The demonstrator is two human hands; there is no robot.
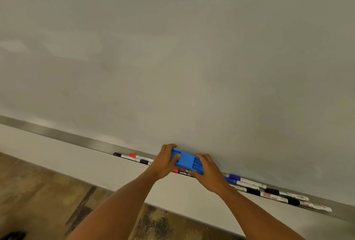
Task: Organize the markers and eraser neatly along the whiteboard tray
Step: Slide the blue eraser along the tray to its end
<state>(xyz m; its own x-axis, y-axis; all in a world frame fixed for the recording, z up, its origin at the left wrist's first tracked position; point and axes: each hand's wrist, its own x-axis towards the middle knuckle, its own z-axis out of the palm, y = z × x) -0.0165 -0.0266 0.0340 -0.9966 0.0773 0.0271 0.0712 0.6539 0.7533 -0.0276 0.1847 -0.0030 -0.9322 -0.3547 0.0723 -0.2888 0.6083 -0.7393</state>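
Observation:
A blue plastic eraser point(187, 160) is held over the metal whiteboard tray point(57, 131), close against the board. My left hand point(165, 164) grips its left end and my right hand point(208, 171) grips its right end. Under the eraser lies a red-capped marker with a black label point(181, 172), partly hidden. To the left, a black-capped marker point(123, 155) and a red-capped marker point(137, 156) lie in the tray. To the right lie two blue-capped markers point(241, 180) and several black-capped markers point(278, 195), overlapping at slight angles.
The whiteboard point(172, 57) fills most of the view. Below the tray runs a white wall panel point(76, 165), then a brown patterned floor point(38, 197). The tray stretch far left holds nothing.

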